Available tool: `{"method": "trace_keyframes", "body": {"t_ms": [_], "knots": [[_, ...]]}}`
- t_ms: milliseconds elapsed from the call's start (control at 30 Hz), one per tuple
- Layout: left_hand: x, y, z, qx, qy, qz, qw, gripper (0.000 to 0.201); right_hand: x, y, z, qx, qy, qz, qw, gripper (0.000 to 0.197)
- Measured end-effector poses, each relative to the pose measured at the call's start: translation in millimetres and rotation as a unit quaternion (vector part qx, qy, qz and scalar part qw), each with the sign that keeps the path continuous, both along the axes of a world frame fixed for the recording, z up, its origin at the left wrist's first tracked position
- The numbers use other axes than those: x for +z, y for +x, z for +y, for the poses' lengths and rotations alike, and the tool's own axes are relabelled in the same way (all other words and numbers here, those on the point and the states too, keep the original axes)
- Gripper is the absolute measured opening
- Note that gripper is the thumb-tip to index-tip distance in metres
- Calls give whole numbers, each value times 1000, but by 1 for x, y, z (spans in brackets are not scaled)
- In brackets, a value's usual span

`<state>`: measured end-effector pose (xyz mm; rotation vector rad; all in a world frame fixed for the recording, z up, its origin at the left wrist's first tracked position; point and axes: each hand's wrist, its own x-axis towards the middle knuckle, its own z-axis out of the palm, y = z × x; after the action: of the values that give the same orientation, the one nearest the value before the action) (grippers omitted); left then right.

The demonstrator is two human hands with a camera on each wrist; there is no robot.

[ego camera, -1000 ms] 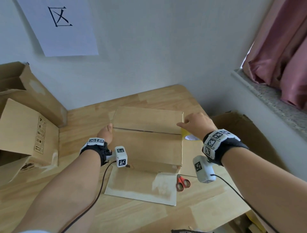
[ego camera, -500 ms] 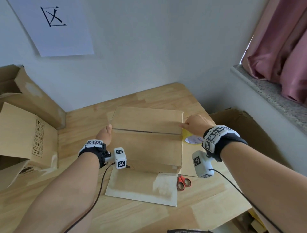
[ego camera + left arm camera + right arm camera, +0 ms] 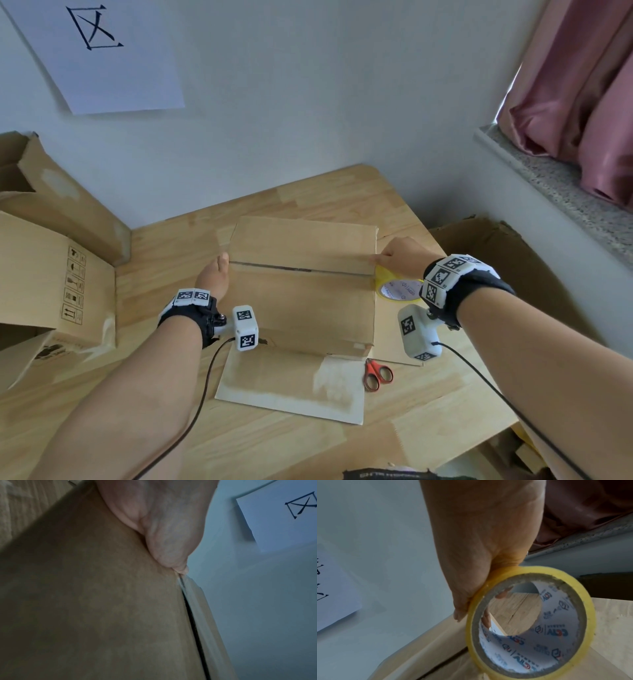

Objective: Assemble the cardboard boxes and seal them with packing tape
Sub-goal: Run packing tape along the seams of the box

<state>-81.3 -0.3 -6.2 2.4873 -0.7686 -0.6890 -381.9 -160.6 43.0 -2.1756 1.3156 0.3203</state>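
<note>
Beside the box [image 3: 303, 274], fingers [image 3: 486, 619] grip tape [image 3: 530, 622].

Cardboard box [image 3: 301, 284] sits mid-desk [image 3: 445, 411]; tape roll [image 3: 399, 289] at its right side, scissors [image 3: 376, 373] toward the near edge, more boxes [image 3: 51, 274] at the left edge
</note>
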Motion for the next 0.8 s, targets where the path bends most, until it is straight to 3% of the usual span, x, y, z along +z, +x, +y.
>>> {"method": "trace_keyframes", "body": {"t_ms": [167,267,367,467,667,800], "knots": [[-3,-4,5,13,-87,-73,993,44,-2,2,-2,0,-3,-6,1000,58],[-5,-8,9,-83,-141,-142,976,58,-3,4,-2,-8,-2,-15,1000,58],[-4,0,15,-248,-37,-167,954,98,-3,4,-2,-16,-1,-18,1000,58],[1,8,17,-362,61,-136,920,120,-3,5,-2,-26,1,-18,1000,57],[31,2,0,-442,237,-110,858,116,1,9,-1,-18,-1,-16,1000,58],[44,-2,-10,-469,305,-127,819,122,3,8,-2,-13,-6,-12,1000,57]]}}
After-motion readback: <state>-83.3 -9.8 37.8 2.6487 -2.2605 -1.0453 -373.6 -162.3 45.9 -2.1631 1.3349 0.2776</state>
